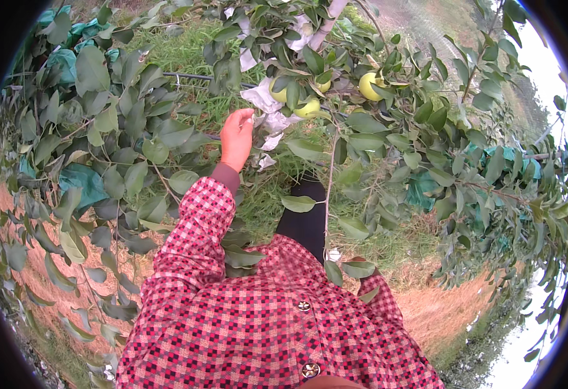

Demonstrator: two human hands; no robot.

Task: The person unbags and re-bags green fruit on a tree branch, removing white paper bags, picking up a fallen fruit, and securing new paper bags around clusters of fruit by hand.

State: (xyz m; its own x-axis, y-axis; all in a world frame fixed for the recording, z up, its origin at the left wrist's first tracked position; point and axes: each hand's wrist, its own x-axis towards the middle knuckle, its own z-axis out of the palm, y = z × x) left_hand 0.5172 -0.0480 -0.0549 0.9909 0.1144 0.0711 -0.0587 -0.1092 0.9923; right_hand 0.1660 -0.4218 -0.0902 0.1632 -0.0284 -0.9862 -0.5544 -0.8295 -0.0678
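My left hand [237, 136] reaches up among apple-tree leaves with its fingers curled. Its fingertips are beside crumpled white paper [263, 97], and whether they pinch its edge cannot be told. More torn white paper [276, 121] hangs just right of the hand. Yellow-green apples grow close by: one low in the cluster [308, 108], one partly behind a leaf [278, 91], and another further right [371, 86]. My right hand is not visible; its sleeve [383, 299] ends behind leaves at my side.
A thin leafy branch [331, 180] hangs in front of me. Teal bags [83, 185] show among leaves on the left, with another teal bag [420, 189] on the right. A black hose [191, 76] runs behind the foliage. The pale limb [330, 22] rises beyond the apples.
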